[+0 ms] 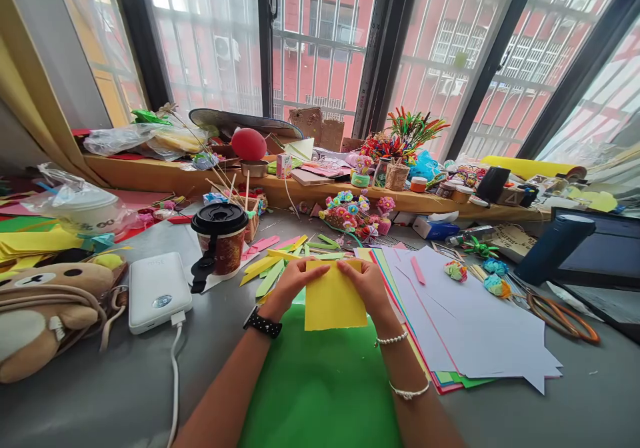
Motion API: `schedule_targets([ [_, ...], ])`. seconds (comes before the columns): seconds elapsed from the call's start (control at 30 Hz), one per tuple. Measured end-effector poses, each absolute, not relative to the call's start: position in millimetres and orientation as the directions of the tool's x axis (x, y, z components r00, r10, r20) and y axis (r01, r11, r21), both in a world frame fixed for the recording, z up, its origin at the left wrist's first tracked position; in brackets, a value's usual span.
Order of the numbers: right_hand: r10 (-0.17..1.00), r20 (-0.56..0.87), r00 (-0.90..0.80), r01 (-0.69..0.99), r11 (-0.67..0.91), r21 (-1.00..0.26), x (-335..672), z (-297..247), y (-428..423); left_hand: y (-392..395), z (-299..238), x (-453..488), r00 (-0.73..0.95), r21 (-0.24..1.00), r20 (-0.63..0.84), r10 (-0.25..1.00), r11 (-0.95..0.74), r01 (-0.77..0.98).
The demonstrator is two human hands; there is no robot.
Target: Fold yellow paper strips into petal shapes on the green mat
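Together, the left hand (290, 287) and right hand (369, 288) pinch the top edge of a yellow paper sheet (336, 303), thumbs on its near face, other fingers mostly hidden. The sheet is at the clock's centre, a green mat (325, 381) spreading toward six. On the worktop (95, 401), paper strips (273, 276) and a lidded cup (220, 251) sit at ten o'clock, a white power bank (159, 288) at nine, stacked paper (490, 328) at three.
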State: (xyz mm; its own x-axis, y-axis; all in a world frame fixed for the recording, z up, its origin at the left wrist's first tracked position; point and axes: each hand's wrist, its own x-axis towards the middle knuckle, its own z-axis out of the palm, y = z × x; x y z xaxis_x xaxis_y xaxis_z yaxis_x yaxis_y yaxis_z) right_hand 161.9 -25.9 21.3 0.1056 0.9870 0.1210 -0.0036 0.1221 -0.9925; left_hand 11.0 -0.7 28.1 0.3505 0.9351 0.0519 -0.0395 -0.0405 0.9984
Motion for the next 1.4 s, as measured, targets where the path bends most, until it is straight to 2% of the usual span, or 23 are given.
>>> schedule_targets([
  [0.13,0.981,0.128,0.148,0.028,0.125,-0.992,162,18,-24,2,22,12,0.331,0.999,0.046,0.942,-0.037,-0.034],
  [0.37,0.988,0.059,0.143,-0.115,0.076,-0.991,158,16,-22,-1,21,14,0.304,0.993,0.057,0.951,-0.023,-0.113],
  [0.7,0.993,0.021,0.12,-0.193,0.044,-0.98,156,11,-20,1,16,15,0.269,0.991,0.071,0.96,-0.037,-0.13],
  [0.8,0.985,0.088,0.151,-0.082,0.102,-0.991,157,7,-19,2,15,15,0.241,0.994,0.08,0.967,-0.058,-0.095],
  [0.97,0.905,0.348,0.244,0.294,0.273,-0.916,159,6,-18,4,13,15,0.214,0.996,0.084,0.973,-0.079,-0.031],
  [1.1,0.885,0.406,0.227,0.377,0.305,-0.875,159,6,-17,3,12,16,0.169,0.993,0.117,0.979,-0.117,-0.009],
  [1.23,0.901,0.356,0.248,0.323,0.27,-0.907,159,4,-15,1,13,19,0.143,0.989,0.14,0.98,-0.132,-0.061],
  [1.4,0.949,0.227,0.219,0.1,0.21,-0.973,157,5,-16,-1,14,21,0.156,0.978,0.049,0.987,-0.015,-0.209],
])
